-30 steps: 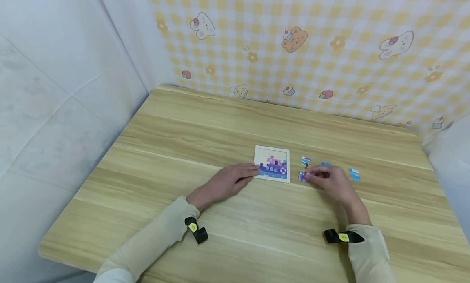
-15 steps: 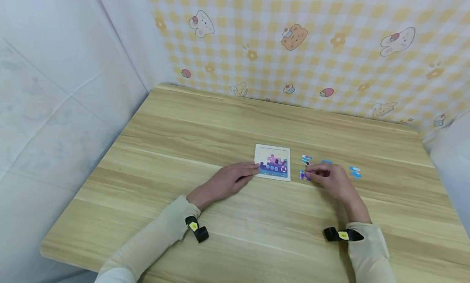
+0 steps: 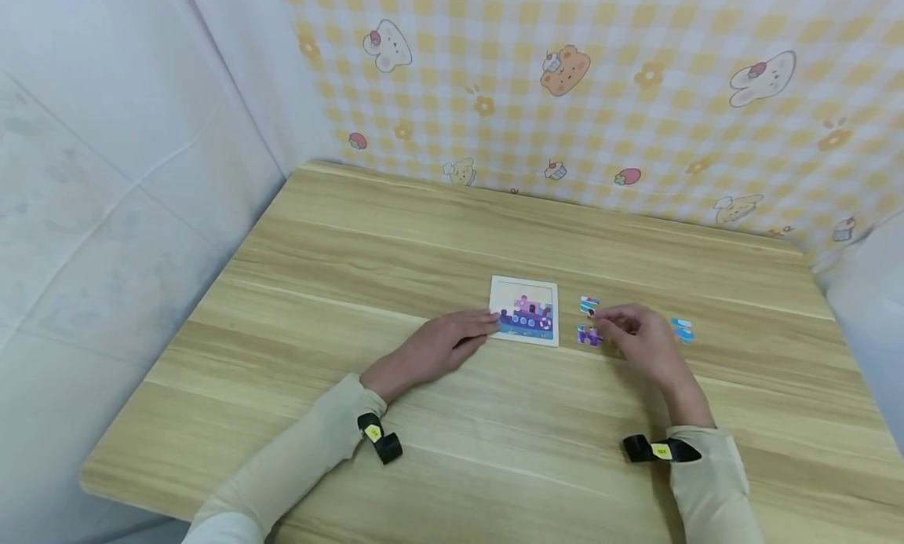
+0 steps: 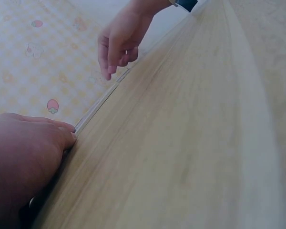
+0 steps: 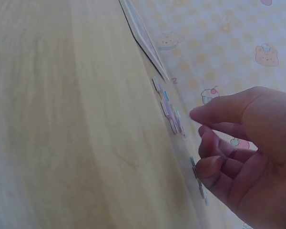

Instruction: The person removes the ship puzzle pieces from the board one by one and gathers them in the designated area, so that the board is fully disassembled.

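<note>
A small white-framed jigsaw board [image 3: 505, 295] lies on the table, its lower part filled with a purple-and-pink boat picture. My left hand [image 3: 448, 344] rests with its fingertips on the board's left edge, fingers fairly straight. Just right of the board are a purple jigsaw piece [image 3: 588, 335] and a striped blue-and-white piece [image 3: 589, 304]. Over the table beside them hovers my right hand [image 3: 644, 344]; in the right wrist view its loosely bent fingers [image 5: 217, 109] hold nothing visible. A light-blue piece [image 3: 682, 329] lies to the right of that hand.
The wooden table [image 3: 395, 238] runs back to a yellow checked cloth [image 3: 438, 96] with cartoon animals. A white curtain [image 3: 127, 175] hangs at the left. Both wrists carry black straps, such as the right strap [image 3: 660, 450].
My right hand's fingers have drawn back from the purple piece, up and slightly right, and now cover a blue piece seen before. The left hand stays put.
</note>
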{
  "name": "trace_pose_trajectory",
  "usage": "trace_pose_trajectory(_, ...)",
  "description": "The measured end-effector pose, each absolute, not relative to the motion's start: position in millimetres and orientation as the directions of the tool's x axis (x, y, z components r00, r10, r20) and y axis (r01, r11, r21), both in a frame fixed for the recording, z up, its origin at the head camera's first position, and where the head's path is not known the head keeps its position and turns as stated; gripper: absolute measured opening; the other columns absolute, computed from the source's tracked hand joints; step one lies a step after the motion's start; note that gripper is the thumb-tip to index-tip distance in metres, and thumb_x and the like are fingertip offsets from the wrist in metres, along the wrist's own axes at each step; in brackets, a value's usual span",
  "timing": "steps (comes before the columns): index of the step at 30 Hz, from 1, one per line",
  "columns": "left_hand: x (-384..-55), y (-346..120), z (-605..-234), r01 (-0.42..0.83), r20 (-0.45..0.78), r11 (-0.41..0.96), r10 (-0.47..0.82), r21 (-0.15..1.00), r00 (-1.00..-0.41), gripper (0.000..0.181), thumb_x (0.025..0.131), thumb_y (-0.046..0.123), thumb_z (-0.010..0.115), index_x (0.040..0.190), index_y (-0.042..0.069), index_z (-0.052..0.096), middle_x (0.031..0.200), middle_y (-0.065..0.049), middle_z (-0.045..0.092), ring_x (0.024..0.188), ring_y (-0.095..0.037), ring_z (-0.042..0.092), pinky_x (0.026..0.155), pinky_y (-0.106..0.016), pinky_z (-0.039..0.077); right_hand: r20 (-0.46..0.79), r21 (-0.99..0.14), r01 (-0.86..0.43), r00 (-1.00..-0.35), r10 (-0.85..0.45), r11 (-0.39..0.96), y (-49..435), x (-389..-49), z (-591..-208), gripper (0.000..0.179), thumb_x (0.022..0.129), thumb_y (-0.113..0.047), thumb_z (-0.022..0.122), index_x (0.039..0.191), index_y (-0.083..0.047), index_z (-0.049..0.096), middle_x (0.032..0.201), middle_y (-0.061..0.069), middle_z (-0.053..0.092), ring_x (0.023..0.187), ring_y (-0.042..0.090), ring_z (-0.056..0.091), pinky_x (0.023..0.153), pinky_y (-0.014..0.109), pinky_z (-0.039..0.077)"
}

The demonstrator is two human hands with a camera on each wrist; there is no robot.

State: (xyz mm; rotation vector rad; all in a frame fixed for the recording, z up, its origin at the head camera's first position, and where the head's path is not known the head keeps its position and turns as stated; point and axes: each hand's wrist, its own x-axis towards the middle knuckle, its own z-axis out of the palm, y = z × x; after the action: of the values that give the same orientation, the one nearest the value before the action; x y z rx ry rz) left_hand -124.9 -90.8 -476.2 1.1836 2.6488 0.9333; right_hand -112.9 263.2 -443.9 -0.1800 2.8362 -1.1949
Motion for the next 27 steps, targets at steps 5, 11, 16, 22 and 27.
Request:
trace_pose_trajectory(5,-126,-91,-476,0.648,0.161,0.508,0.704,0.567,-0.692,0.038,0.11,0.018,0.053,0.147,0.012,0.06,0.154,-0.002,0.052,0.146,-0.019,0.045,0.121,-0.037,0.037,0.059,-0.712,-0.127,-0.991,-0.122,0.691,259,-115,-443,0.017,0.102,-0.013,0.067,0.11,-0.002,0.077,0.098,0.012,0.072,0.074,0.014,0.056,0.054,0.023,0.047)
trace_pose_trajectory(11,-126,-92,-475,0.649,0.155,0.508,0.707,0.567,-0.69,0.038,0.109,0.017,0.053,0.147,0.012,0.06,0.155,-0.003,0.052,0.146,-0.021,0.045,0.121,-0.038,0.037,0.064,-0.756,-0.157,-0.984,-0.167,0.635,244,-122,-443,0.018,0.102,-0.009,0.066,0.112,0.002,0.075,0.096,0.015,0.072,0.072,0.012,0.056,0.054,0.021,0.047)
trace_pose_trajectory(16,-126,-92,-474,0.645,0.151,0.507,0.707,0.571,-0.69,0.038,0.11,0.017,0.053,0.147,0.013,0.06,0.155,-0.001,0.052,0.146,-0.019,0.044,0.121,-0.037,0.036,0.035,-0.772,-0.155,-0.979,-0.201,0.617,217,-134,-442,0.021,0.104,-0.014,0.064,0.116,0.0,0.075,0.099,0.014,0.072,0.076,0.017,0.058,0.057,0.023,0.049)
trace_pose_trajectory(22,-127,-92,-474,0.649,0.146,0.506,0.714,0.569,-0.685,0.038,0.11,0.018,0.053,0.147,0.013,0.06,0.155,-0.001,0.052,0.146,-0.019,0.045,0.121,-0.036,0.035,0.002,-0.775,-0.161,-0.968,-0.252,0.611,182,-151,-444,0.025,0.105,-0.014,0.062,0.121,0.001,0.074,0.106,0.016,0.073,0.088,0.023,0.061,0.073,0.027,0.052)
trace_pose_trajectory(27,-126,-93,-472,0.643,0.135,0.509,0.715,0.572,-0.686,0.038,0.11,0.018,0.052,0.146,0.013,0.06,0.155,-0.001,0.051,0.146,-0.018,0.045,0.122,-0.035,0.035,-0.049,-0.749,-0.151,-0.959,-0.28,0.646,165,-156,-444,0.029,0.104,-0.014,0.062,0.125,0.005,0.071,0.104,0.016,0.072,0.085,0.023,0.06,0.074,0.032,0.052)
